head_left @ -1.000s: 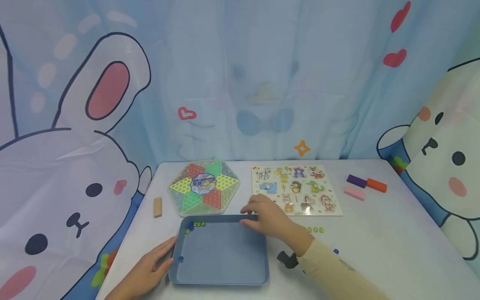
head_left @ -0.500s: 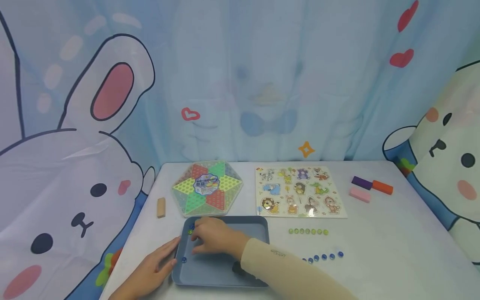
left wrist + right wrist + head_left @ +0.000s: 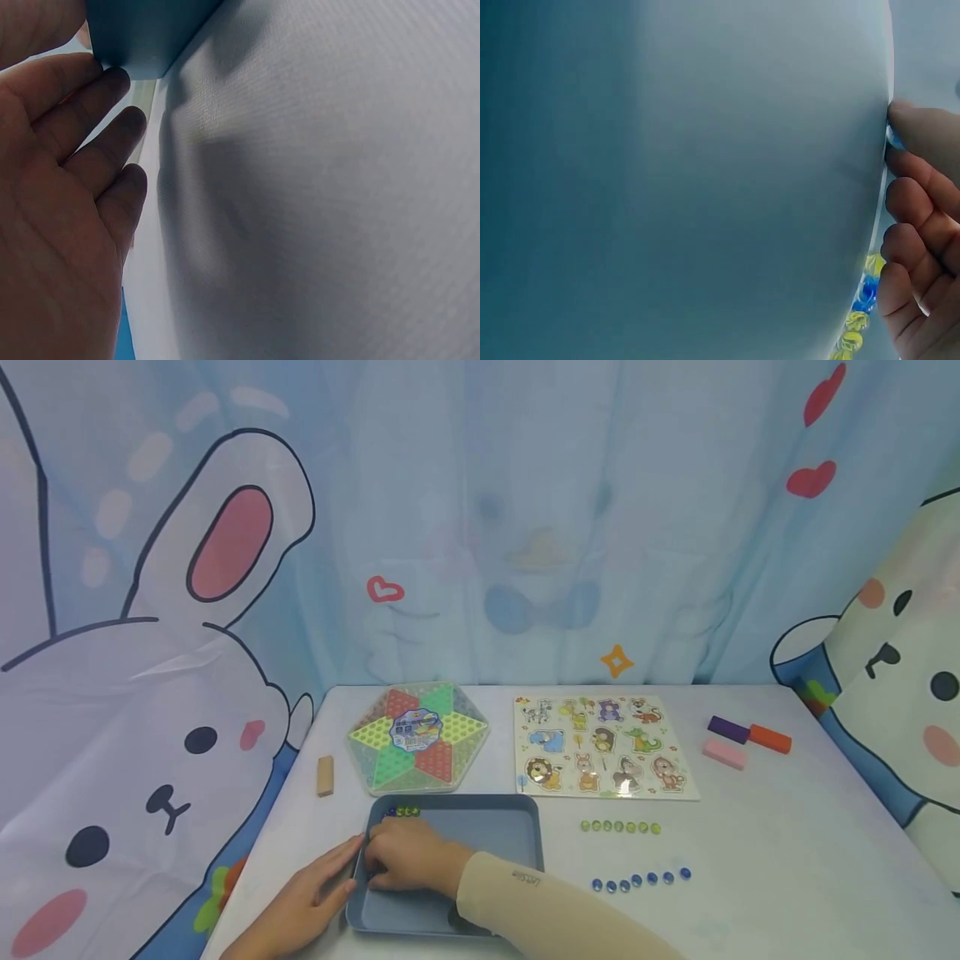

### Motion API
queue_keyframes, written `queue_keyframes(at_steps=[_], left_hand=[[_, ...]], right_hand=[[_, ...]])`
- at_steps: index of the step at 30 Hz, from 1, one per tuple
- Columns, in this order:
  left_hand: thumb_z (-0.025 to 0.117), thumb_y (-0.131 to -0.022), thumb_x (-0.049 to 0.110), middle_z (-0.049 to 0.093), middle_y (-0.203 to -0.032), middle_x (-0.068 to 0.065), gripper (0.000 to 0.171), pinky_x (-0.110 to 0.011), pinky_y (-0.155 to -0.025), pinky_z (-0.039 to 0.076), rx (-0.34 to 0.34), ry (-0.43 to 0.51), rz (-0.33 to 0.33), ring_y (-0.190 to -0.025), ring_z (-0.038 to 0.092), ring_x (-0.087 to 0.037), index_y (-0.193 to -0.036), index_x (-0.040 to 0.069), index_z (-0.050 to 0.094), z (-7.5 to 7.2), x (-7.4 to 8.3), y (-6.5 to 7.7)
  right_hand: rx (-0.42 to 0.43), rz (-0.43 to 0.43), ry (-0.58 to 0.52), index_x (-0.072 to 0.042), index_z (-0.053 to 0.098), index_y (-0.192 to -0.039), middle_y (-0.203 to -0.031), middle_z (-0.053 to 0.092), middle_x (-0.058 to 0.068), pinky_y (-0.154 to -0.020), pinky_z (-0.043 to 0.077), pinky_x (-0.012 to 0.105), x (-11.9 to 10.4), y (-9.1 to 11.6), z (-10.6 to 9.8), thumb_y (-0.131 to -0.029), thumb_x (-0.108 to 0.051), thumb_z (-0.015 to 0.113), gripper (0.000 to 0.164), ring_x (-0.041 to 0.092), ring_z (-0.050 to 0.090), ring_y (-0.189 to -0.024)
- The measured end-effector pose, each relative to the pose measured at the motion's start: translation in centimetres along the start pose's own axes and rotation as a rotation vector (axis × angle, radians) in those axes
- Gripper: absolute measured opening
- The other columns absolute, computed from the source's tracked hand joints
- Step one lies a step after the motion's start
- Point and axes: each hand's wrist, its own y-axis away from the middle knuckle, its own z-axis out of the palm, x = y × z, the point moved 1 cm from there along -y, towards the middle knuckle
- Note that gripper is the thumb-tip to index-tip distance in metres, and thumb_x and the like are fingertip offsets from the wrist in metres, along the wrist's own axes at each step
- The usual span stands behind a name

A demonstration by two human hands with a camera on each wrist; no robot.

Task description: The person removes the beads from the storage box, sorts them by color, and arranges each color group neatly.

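My right hand (image 3: 414, 853) reaches down into the left side of a grey-blue tray (image 3: 491, 831). In the right wrist view its thumb and index finger pinch a blue glass marble (image 3: 893, 138) close to the tray floor, while the other fingers curl loosely. A cluster of yellow-green marbles (image 3: 407, 811) and blue marbles (image 3: 866, 294) lies in the tray's far left corner, partly hidden by this hand. My left hand (image 3: 303, 897) rests beside the tray, its extended fingers touching the left outer wall, as the left wrist view also shows.
Right of the tray lie a row of yellow-green marbles (image 3: 619, 827) and a row of blue marbles (image 3: 637, 880). Behind are a Chinese checkers board (image 3: 417, 739) and an animal puzzle (image 3: 603, 747). A wooden block (image 3: 325, 776) stands left; purple, orange (image 3: 770, 738) and pink blocks lie right.
My right hand has moved from the tray's far right corner to the far left marbles, then nearer along the left side to the lone blue marble. My left hand stays at the tray's wall.
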Motion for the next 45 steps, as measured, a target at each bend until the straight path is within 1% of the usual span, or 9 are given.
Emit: queue_keyframes(at_steps=[5, 9, 15, 20, 26, 32, 35, 40, 45], left_hand=[[0.06, -0.107, 0.034, 0.052, -0.161, -0.002, 0.055, -0.035, -0.116, 0.051, -0.016, 0.007, -0.014, -0.146, 0.051, -0.029, -0.159, 0.019, 0.047, 0.1, -0.1, -0.1], [0.058, -0.108, 0.037, 0.05, -0.162, -0.001, 0.056, -0.036, -0.117, 0.051, -0.036, 0.012, -0.037, -0.147, 0.05, -0.028, -0.16, 0.021, 0.045, 0.0, -0.3, -0.2], [0.057, -0.108, 0.039, 0.049, -0.163, -0.001, 0.056, -0.038, -0.117, 0.051, -0.06, 0.022, -0.05, -0.148, 0.049, -0.03, -0.161, 0.022, 0.043, -0.2, -0.1, -0.2], [0.053, -0.108, 0.047, 0.046, -0.165, -0.002, 0.06, -0.045, -0.118, 0.049, -0.116, 0.045, -0.089, -0.15, 0.047, -0.031, -0.162, 0.022, 0.041, -0.4, 0.1, -0.4], [0.05, -0.108, 0.051, 0.044, -0.166, -0.005, 0.063, -0.05, -0.118, 0.048, -0.145, 0.05, -0.095, -0.15, 0.046, -0.033, -0.163, 0.021, 0.039, -0.5, 0.2, -0.5], [0.052, -0.108, 0.048, 0.045, -0.165, -0.004, 0.061, -0.043, -0.118, 0.05, -0.132, 0.039, -0.078, -0.15, 0.046, -0.034, -0.162, 0.021, 0.041, -0.5, -0.1, -0.3], [0.052, -0.108, 0.049, 0.045, -0.166, -0.004, 0.062, -0.042, -0.118, 0.05, -0.146, 0.044, -0.092, -0.15, 0.046, -0.035, -0.162, 0.021, 0.04, -0.5, -0.1, -0.1], [0.051, -0.109, 0.05, 0.044, -0.166, -0.005, 0.063, -0.042, -0.117, 0.051, -0.176, 0.056, -0.123, -0.15, 0.045, -0.037, -0.163, 0.02, 0.039, -0.5, 0.0, -0.1], [0.05, -0.108, 0.052, 0.043, -0.167, -0.005, 0.065, -0.043, -0.118, 0.05, -0.193, 0.064, -0.135, -0.151, 0.043, -0.036, -0.163, 0.02, 0.038, -0.6, 0.1, -0.3]], right_hand=[[0.007, -0.021, -0.003, -0.032, 0.082, -0.094, -0.086, 0.067, -0.019, -0.078, 0.049, 0.011, 0.1, 0.4, -0.3, -0.085, -0.041, 0.086, 0.013, -0.004, 0.055, -0.083], [0.024, -0.018, -0.051, -0.028, 0.082, -0.096, -0.088, 0.067, -0.018, -0.076, 0.047, 0.009, 0.4, 1.1, -0.9, -0.086, -0.038, 0.086, 0.015, -0.004, 0.054, -0.083], [0.12, 0.007, -0.057, -0.029, 0.083, -0.096, -0.087, 0.066, -0.017, -0.071, 0.044, 0.009, 1.5, 2.6, -2.2, -0.086, -0.038, 0.086, 0.014, -0.003, 0.052, -0.081], [0.198, 0.065, -0.065, -0.03, 0.083, -0.096, -0.085, 0.064, -0.017, -0.065, 0.04, 0.008, 2.7, 4.1, -4.0, -0.087, -0.04, 0.085, 0.014, -0.004, 0.05, -0.078], [0.225, 0.139, -0.128, -0.025, 0.083, -0.1, -0.095, 0.072, -0.011, -0.073, 0.051, 0.013, 4.1, 6.1, -7.2, -0.091, -0.036, 0.083, 0.015, 0.0, 0.059, -0.086], [0.283, 0.209, -0.15, -0.023, 0.083, -0.1, -0.097, 0.071, -0.01, -0.078, 0.055, 0.02, 5.8, 8.6, -9.3, -0.092, -0.037, 0.082, 0.016, 0.005, 0.06, -0.094], [0.32, 0.232, -0.154, -0.023, 0.082, -0.099, -0.096, 0.072, -0.007, -0.076, 0.054, 0.022, 6.6, 10.1, -10.1, -0.091, -0.037, 0.082, 0.016, 0.007, 0.058, -0.093], [0.38, 0.288, -0.154, -0.025, 0.082, -0.098, -0.095, 0.07, -0.013, -0.073, 0.051, 0.019, 7.9, 12.8, -11.0, -0.089, -0.035, 0.084, 0.014, 0.005, 0.055, -0.089], [0.46, 0.312, -0.1, -0.024, 0.081, -0.095, -0.085, 0.063, -0.014, -0.071, 0.052, 0.02, 9.4, 16.4, -11.9, -0.086, -0.031, 0.088, 0.013, 0.007, 0.055, -0.085]])
